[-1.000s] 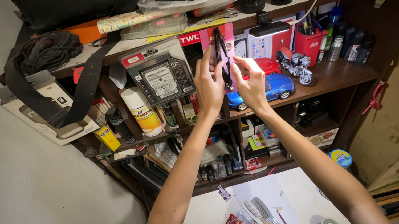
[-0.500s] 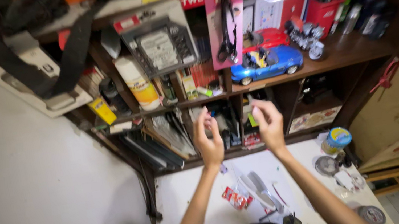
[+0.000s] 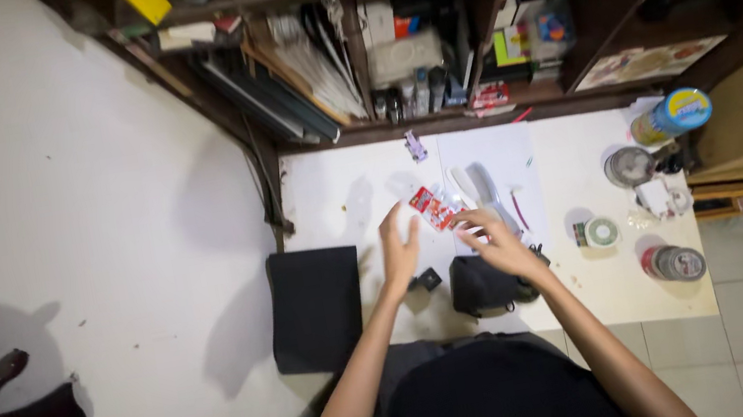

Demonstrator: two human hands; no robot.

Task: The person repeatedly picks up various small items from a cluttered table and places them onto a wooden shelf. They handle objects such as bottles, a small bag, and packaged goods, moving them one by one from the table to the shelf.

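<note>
Two bare hands hover over the white table, both empty. The left hand is open, fingers spread, just beside the red packet. The right hand has loosely curled fingers, over the grey combs and black pouch.

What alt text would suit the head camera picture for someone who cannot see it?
Seen from above, a person's left hand and right hand, both open and empty, hover over a white tabletop near a small red-and-white packet and a pale plastic comb. Cluttered dark wooden shelves stand behind the table.
</note>
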